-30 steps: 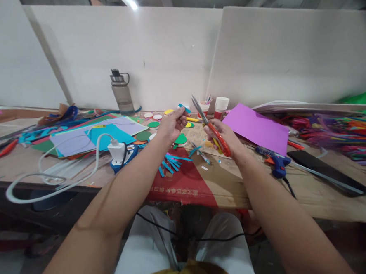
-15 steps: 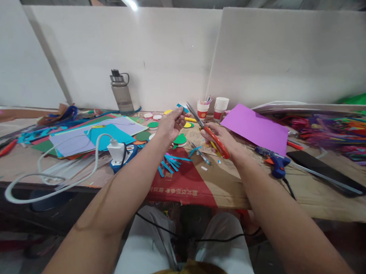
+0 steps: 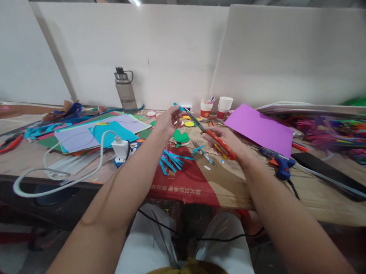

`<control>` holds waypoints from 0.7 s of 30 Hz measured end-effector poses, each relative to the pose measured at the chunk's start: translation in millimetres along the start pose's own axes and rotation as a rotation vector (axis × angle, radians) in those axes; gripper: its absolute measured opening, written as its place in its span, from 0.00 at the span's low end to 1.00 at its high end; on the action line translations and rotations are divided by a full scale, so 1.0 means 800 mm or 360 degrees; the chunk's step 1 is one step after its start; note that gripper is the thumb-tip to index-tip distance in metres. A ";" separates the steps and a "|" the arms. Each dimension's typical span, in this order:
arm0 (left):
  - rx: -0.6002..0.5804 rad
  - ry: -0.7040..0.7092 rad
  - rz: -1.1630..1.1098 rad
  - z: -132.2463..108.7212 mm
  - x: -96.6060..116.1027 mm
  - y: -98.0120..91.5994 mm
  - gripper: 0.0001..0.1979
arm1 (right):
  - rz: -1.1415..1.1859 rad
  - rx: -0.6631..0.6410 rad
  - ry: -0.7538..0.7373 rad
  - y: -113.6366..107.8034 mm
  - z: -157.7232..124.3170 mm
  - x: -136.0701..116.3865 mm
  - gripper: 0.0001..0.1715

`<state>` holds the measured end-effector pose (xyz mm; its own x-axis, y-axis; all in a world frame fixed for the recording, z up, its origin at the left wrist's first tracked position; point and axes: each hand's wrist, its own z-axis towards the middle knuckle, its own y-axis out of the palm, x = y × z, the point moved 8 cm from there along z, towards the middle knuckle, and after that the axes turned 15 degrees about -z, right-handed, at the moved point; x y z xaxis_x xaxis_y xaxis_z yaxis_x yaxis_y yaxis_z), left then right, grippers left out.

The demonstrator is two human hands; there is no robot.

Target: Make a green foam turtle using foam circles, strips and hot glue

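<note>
My left hand [image 3: 168, 120] is closed in a pinch on a small blue paper strip [image 3: 178, 106], raised above the table. Around the red-and-yellow handles of the scissors [image 3: 219, 141] my right hand [image 3: 226, 137] is wrapped. The scissor blades point up and to the left, with their tips close to the strip; whether they touch it I cannot tell. Below my hands lie a green frog-like paper shape [image 3: 181, 138], a yellow paper disc [image 3: 189, 124] and a pile of cut blue strips [image 3: 173, 160]. A pen-like tool [image 3: 207, 156] rests beside the pile.
Coloured paper sheets [image 3: 74, 139] and a power strip with a white plug [image 3: 121, 150] are at the left. A water bottle [image 3: 126, 93] and paper cups [image 3: 224, 108] stand at the back. Rightward are a purple sheet [image 3: 261, 128], a glue gun [image 3: 282, 166] and colourful craft sticks [image 3: 334, 130].
The blue strip has shifted slightly left in my left hand, and the scissor tips have moved down and left towards it. The whole view has swung a little to the left.
</note>
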<state>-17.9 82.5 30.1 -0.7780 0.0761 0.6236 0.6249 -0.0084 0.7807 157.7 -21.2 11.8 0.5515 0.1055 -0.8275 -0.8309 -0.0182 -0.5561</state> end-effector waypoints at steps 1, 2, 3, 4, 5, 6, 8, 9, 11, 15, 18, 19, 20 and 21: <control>-0.0004 0.0006 0.0031 0.001 0.001 -0.001 0.08 | -0.0005 0.0001 0.0002 0.000 -0.001 -0.001 0.27; -0.0005 0.0015 0.0062 0.003 0.002 -0.003 0.08 | -0.0003 0.0004 0.0004 0.000 -0.001 -0.001 0.27; 0.0000 0.0021 0.0090 0.004 0.003 -0.004 0.08 | 0.0001 0.0008 0.0008 0.000 -0.002 -0.002 0.27; 0.0005 0.0019 0.0114 0.005 0.003 -0.005 0.08 | 0.0002 0.0004 0.0015 0.000 -0.002 -0.002 0.27; 0.0009 0.0009 0.0131 0.005 0.002 -0.006 0.08 | -0.0003 0.0000 0.0021 0.001 -0.003 -0.002 0.27; 0.0012 -0.0003 0.0140 0.005 0.002 -0.007 0.07 | -0.0012 -0.0004 0.0026 0.001 -0.003 -0.002 0.27; 0.0018 -0.0038 0.0141 0.004 0.000 -0.007 0.07 | -0.0038 -0.0012 0.0037 0.002 -0.003 -0.001 0.27; 0.0018 -0.0055 0.0135 0.003 -0.001 -0.007 0.07 | -0.0047 -0.0011 0.0040 0.003 -0.003 -0.001 0.27; 0.0009 -0.0080 0.0111 0.003 -0.003 -0.006 0.07 | -0.0058 -0.0012 0.0037 0.003 -0.004 -0.001 0.26; -0.0003 -0.0093 0.0099 0.003 -0.004 -0.004 0.07 | -0.0071 -0.0031 0.0026 0.004 -0.006 -0.006 0.27; -0.0001 -0.0082 0.0130 0.004 -0.004 -0.005 0.08 | -0.0066 -0.0020 0.0046 0.003 -0.009 -0.010 0.28; -0.0005 -0.0080 0.0136 0.004 -0.004 -0.005 0.07 | -0.0065 -0.0021 0.0053 0.003 -0.009 -0.010 0.28; -0.0007 -0.0079 0.0141 0.005 -0.004 -0.005 0.07 | -0.0067 -0.0024 0.0054 0.003 -0.009 -0.011 0.28; -0.0009 -0.0081 0.0145 0.005 -0.004 -0.005 0.07 | -0.0071 -0.0025 0.0054 0.003 -0.009 -0.011 0.27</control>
<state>-17.9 86.3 24.8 -0.7137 0.1252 0.6892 0.6924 -0.0232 0.7212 151.5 -29.4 17.0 0.5902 0.0727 -0.8040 -0.8045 -0.0300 -0.5932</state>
